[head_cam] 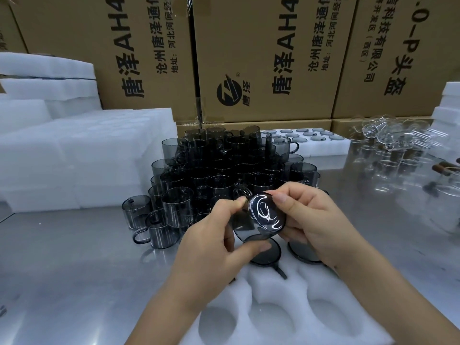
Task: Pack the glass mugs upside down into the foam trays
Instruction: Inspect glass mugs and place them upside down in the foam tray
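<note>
Centre frame: a left hand (209, 247) pinches a smoky grey glass mug (265, 217), base tilted up, the right hand (313, 225) clamped on its other side, over a white moulded foam tray (273, 292). A slip could crack it against the seated mugs (267, 255).

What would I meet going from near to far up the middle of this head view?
Foam tray with empty pockets → mug held by left hand and right hand → pile of dark mugs → filled tray → cardboard boxes.
</note>
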